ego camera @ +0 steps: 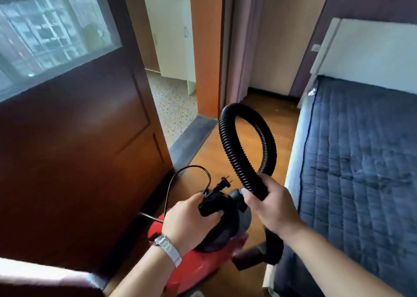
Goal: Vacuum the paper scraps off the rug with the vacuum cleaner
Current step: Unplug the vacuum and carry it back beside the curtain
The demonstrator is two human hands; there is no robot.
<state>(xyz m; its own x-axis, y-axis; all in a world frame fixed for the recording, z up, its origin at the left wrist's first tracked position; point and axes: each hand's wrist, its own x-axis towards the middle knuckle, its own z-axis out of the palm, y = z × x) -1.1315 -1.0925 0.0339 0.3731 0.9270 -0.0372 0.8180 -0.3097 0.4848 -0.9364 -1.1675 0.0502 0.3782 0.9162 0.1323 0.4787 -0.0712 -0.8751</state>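
both forearms reach in from the bottom edge: the left hand (187,222), a silver watch (168,248) on its wrist, has its fingers curled round the black handle (209,206) atop the red vacuum cleaner (194,274), which is low between a dark door (79,150) and a blue quilted bed (361,161). the right hand (268,204) has its fingers clamped on the ribbed black hose (228,143), which loops up ahead over the wooden floor (246,143). a grey mat (191,136) lies at the doorway beyond.

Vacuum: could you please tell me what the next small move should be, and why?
Probably free the plug to plug it in: its prongs point into open air, so the vacuum looks unpowered, while the left hand grips its top and the right hand holds the hose.
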